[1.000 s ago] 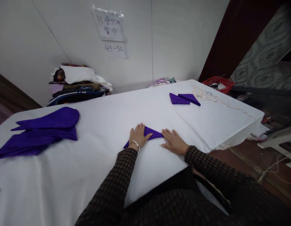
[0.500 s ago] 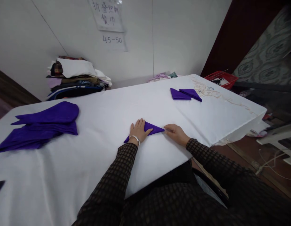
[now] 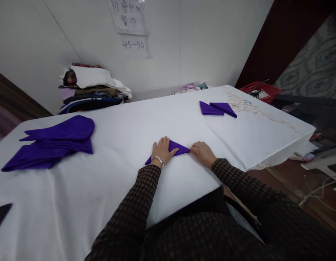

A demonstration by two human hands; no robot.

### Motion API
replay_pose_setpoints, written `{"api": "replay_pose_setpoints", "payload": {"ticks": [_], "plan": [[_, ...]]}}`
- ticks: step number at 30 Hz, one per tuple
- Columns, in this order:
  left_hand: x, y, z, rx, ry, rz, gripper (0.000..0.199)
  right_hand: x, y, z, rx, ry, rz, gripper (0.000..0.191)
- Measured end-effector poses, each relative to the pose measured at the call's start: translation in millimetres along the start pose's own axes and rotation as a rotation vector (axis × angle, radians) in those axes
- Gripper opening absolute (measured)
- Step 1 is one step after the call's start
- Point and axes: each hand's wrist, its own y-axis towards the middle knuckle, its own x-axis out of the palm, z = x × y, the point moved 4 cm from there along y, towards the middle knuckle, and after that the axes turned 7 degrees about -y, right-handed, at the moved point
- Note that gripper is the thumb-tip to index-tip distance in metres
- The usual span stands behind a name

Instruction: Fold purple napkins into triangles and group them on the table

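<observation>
1. Your left hand (image 3: 161,150) lies palm down, fingers extended and fairly close together, pressing on the purple cloth napkin (image 3: 182,149); its thumb reaches across the fabric, and a silver bracelet (image 3: 158,160) circles the wrist.
2. Your right hand (image 3: 202,154) is drawn in narrow, thumb and fingertips pinching the napkin's pointed right end.
3. The napkin sits between your hands, folded into a slim triangle on the white tablecloth (image 3: 124,145), close to the table's near edge; its other corner pokes out on the left side of your left wrist.
4. Farther off, to the right, you have two folded purple napkins (image 3: 217,108) side by side, touching or nearly so, near the tablecloth's floral embroidery (image 3: 245,105).
5. Well to your left rests a loose pile of purple napkins (image 3: 56,143), layers overlapping.
6. Behind the table's far edge, against the wall, stands a stack of folded clothes (image 3: 94,90).
7. Past the far right corner is a red plastic basket (image 3: 269,95) with a black item inside, too small to make out.
8. Above, handwritten paper signs (image 3: 132,27) hang on the wall; the lower reads "45-50".
</observation>
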Motion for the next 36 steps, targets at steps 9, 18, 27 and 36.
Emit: {"api": "replay_pose_setpoints", "payload": {"ticks": [9,18,27,36], "plan": [[1.3,-1,0,-0.001,0.000,0.001,0.073,-11,-4,-6,0.016,0.094,0.007,0.030],[3.1,-1,-2,-0.003,-0.026,-0.012,0.066,0,22,-64,-0.128,0.258,-0.042,0.072],[1.8,-3,0,0.006,-0.020,0.012,0.071,23,11,-45,-0.143,0.206,-0.090,0.075],[1.6,-2,-2,0.007,-0.004,0.016,0.074,20,4,-39,-0.147,0.179,-0.102,0.073]]}}
